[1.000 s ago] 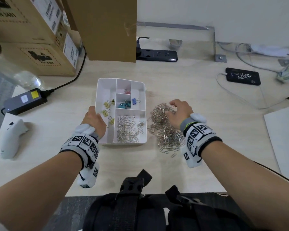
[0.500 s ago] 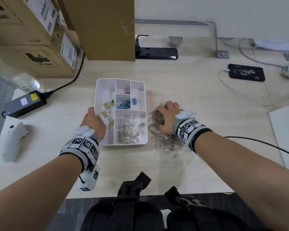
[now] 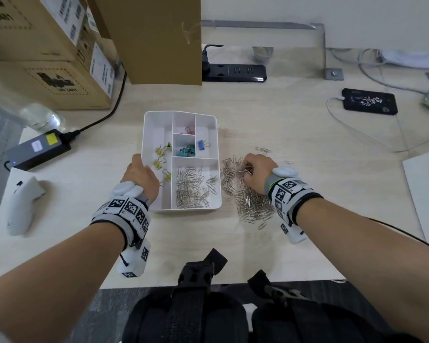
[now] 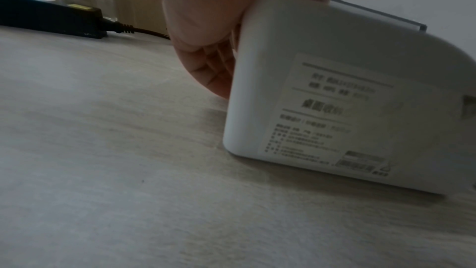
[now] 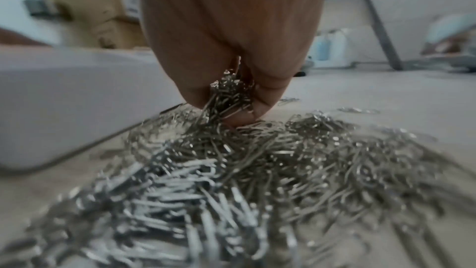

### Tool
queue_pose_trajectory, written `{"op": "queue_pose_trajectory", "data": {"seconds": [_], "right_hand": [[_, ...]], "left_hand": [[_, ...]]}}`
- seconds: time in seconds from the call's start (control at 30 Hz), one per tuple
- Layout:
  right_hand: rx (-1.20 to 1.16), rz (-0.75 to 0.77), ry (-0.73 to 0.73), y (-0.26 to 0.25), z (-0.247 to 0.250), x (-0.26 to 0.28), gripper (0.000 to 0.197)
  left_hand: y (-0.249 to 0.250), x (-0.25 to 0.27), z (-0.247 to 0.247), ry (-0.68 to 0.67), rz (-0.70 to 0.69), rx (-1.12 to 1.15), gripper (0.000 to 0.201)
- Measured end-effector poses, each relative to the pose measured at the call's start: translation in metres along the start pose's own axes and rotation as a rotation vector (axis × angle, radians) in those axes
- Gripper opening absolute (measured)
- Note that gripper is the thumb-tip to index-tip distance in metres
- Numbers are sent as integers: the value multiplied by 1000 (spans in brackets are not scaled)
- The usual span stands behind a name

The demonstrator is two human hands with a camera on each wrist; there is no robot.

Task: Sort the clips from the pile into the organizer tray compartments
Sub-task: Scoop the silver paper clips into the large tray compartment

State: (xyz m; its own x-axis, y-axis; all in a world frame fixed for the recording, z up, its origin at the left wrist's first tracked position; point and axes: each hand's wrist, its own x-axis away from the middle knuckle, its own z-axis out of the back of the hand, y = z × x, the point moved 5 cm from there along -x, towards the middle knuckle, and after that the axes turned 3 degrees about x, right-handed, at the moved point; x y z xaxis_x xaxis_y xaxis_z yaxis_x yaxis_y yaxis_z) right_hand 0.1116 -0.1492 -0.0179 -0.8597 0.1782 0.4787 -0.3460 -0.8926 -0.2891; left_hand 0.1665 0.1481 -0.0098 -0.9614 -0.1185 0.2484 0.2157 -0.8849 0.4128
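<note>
A white organizer tray (image 3: 156, 122) sits mid-desk, holding yellow binder clips (image 3: 162, 159), teal clips (image 3: 185, 151), a blue clip (image 3: 201, 144), pink clips (image 3: 189, 129) and silver paper clips (image 3: 195, 186) in its near right compartment. My left hand (image 3: 140, 175) grips the tray's left wall (image 4: 322, 68). Right of the tray lies a pile of silver paper clips (image 3: 250, 196). My right hand (image 3: 254, 173) is curled on the pile's far part, its fingers closed round a bunch of paper clips (image 5: 229, 93).
Cardboard boxes (image 3: 47, 53) stand at the back left, with a power strip (image 3: 234, 73) behind the tray. A black power adapter (image 3: 39, 148) and a white controller (image 3: 21, 204) lie to the left. A phone (image 3: 369, 101) on a cable is at the back right.
My right hand has slid from the pile's far edge nearer onto the pile and has closed its fingers round a bunch of paper clips. The left hand has stayed on the tray.
</note>
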Motion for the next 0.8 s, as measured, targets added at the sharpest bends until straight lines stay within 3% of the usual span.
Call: {"op": "queue_pose_trajectory", "data": {"seconds": [0.1, 0.3, 0.47, 0.67, 0.8], "right_hand": [[-272, -134, -12, 11, 3, 6, 21], [-715, -246, 41, 17, 5, 19, 14], [-851, -300, 39, 18, 0, 26, 14], [-952, -179, 39, -18, 17, 33, 18], [-853, -32, 32, -61, 20, 39, 19]], "left_hand": [[-1, 0, -1, -12, 10, -3, 18], [-1, 1, -1, -4, 4, 17, 20], [-1, -1, -2, -18, 7, 17, 21], [-1, -2, -2, -27, 23, 8, 20], [-2, -4, -4, -35, 25, 11, 19]]}}
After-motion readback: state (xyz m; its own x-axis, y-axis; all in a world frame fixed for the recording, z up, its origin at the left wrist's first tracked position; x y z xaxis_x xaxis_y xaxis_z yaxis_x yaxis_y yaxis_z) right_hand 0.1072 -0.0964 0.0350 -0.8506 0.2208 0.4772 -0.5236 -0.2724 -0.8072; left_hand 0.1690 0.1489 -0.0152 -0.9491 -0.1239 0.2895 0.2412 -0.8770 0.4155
